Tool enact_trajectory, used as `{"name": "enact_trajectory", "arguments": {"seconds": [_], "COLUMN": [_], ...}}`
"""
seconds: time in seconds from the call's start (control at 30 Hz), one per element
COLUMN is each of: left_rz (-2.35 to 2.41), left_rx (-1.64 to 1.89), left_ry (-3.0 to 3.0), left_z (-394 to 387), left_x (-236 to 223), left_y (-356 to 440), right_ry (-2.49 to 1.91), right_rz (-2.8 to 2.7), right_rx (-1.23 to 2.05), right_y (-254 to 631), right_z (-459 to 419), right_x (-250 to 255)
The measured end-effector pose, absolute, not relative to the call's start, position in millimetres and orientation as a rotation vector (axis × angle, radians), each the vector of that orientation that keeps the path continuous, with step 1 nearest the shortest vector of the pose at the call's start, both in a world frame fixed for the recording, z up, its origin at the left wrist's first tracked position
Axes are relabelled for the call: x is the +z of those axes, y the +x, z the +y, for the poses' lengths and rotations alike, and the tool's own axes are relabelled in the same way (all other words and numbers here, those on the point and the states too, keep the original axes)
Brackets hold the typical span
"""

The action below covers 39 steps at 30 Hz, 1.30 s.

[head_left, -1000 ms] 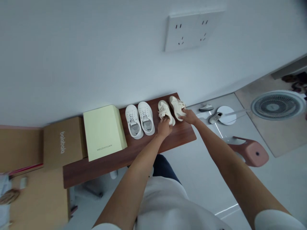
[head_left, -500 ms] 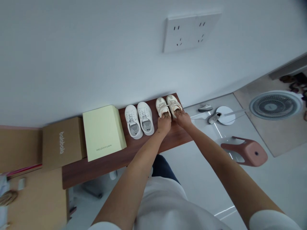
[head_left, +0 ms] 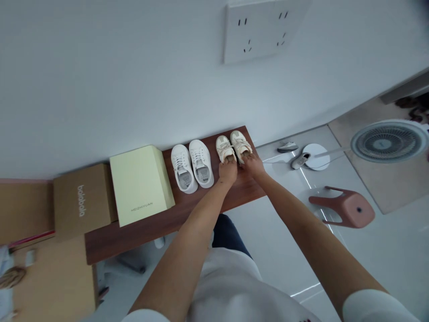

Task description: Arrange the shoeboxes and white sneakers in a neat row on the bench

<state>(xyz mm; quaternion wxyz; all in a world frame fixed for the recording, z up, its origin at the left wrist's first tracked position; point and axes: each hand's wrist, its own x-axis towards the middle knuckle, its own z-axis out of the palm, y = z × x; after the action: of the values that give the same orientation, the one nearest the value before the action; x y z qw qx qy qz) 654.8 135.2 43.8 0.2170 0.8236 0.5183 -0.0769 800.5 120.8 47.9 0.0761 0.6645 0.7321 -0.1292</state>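
Note:
Two small cream sneakers [head_left: 224, 146] stand side by side near the right end of a dark reddish-brown wooden board [head_left: 130, 240], toes to the wall. My left hand [head_left: 228, 171] is closed at the heel of the left one. At the heel of the other cream sneaker [head_left: 240, 142], my right hand [head_left: 253, 166] is closed too, fingers reaching into the shoe opening. Both shoes appear to rest on the board. Just left of them sits a larger pair of white lace-up sneakers [head_left: 200, 157], also toes to the wall, touched by neither hand.
A pale yellow box [head_left: 134, 183] and a brown cardboard box [head_left: 78, 197] stand at the left. On the floor at right are a pink stool [head_left: 358, 209], a standing fan [head_left: 385, 142] and two loose shoes [head_left: 300, 161] by its base. A socket plate [head_left: 261, 31] is on the wall.
The view has shifted slightly, so the wall sockets sit higher in the picture. Both hands stay at the heels of the cream sneakers, which keep their place on the board.

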Motion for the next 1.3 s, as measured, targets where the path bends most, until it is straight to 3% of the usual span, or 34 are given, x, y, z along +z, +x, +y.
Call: {"name": "enact_trajectory", "arguments": {"seconds": [0.47,0.87,1.1,1.3], "left_rz": [1.481,1.438,1.404,1.504], "left_rx": [-0.239,-0.080,-0.107,-0.163], "left_ry": [2.242,2.345,2.302,2.030], "left_z": [136,125,93,24], "left_x": [38,82,105,106], "left_y": [661,645,591,493], "right_ry": [2.018,2.103,2.109,2.096], "right_rz": [2.137,2.194,2.242,2.145], "right_rx": [-0.457,-0.323,-0.320,-0.525], "right_y": [795,783,751,689], "right_z": [123,112,77,25], "right_x": [45,84,106,114]}}
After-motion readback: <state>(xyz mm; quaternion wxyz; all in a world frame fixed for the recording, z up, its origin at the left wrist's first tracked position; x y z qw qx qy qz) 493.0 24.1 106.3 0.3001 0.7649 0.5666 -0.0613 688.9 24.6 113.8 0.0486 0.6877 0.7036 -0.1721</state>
